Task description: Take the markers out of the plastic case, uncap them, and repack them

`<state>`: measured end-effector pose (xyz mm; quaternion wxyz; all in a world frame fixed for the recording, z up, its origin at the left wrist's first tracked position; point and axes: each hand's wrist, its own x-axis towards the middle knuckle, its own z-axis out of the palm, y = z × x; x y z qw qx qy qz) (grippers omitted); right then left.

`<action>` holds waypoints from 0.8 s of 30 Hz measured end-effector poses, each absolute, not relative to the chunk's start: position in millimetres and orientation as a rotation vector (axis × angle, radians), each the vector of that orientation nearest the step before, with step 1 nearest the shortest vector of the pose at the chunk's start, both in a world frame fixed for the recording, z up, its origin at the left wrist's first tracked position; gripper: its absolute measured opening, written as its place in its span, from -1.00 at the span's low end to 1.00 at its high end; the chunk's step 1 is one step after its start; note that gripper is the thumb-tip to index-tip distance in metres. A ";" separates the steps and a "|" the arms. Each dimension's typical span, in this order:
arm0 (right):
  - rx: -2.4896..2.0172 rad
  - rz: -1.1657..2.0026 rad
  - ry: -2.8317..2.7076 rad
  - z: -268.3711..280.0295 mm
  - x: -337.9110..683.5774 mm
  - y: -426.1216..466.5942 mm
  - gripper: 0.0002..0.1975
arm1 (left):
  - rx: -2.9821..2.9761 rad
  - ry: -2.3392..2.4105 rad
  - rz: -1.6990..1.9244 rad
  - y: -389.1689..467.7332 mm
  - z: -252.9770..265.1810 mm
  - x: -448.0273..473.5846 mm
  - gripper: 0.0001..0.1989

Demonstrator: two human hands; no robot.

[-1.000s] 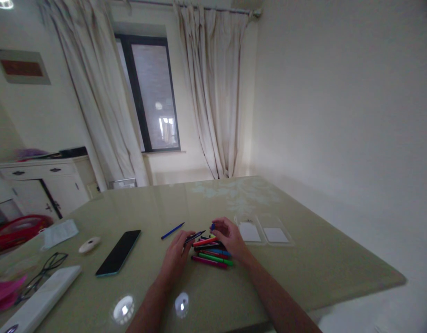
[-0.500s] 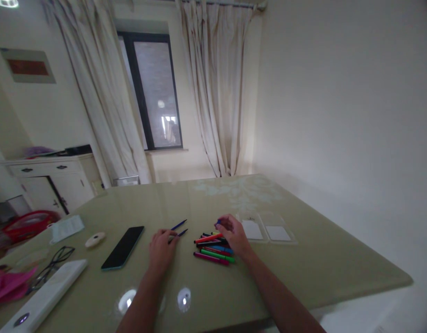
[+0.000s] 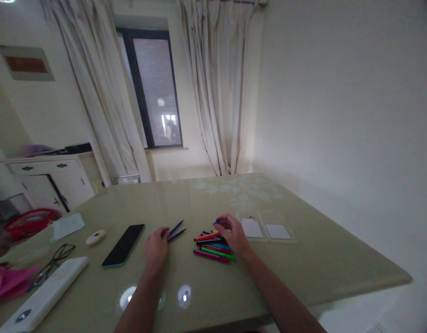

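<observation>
Two dark blue markers [image 3: 177, 235] lie side by side on the table, slanting, with their tips toward the far right. My left hand [image 3: 156, 249] is closed at their near ends, thumb and fingertips against them. To the right is a loose pile of felt-tip markers [image 3: 213, 252], with orange, black, blue, red, green and magenta among them. Over the pile's far right side, my right hand [image 3: 233, 233] pinches a small blue piece [image 3: 217, 222], perhaps the end of a marker; the rest is hidden by the fingers.
A clear plastic case [image 3: 276, 226], opened flat with white cards inside, lies right of the pile. Left of my left hand is a black phone [image 3: 124, 246]. Farther left are a round whitish object [image 3: 95, 237], glasses [image 3: 56, 263], a long white device [image 3: 43, 296] and a face mask [image 3: 68, 226].
My left hand has drawn back slightly to the left, uncovering more of the two blue markers, which have also shifted a little left. My right hand keeps nearly the same place and pinch.
</observation>
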<state>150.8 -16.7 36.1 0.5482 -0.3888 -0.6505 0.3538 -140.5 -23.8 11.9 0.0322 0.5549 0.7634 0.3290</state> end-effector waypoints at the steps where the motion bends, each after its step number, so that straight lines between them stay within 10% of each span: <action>1: -0.928 0.839 -1.546 36.8 150.6 -17.5 -0.79 | 1.696 2.351 1.030 -24.5 12.3 -140.8 -0.73; 24: -0.751 0.987 -1.477 38.4 146.2 -21.5 -0.78 | 1.235 1.344 1.651 -25.6 21.0 -114.7 -0.46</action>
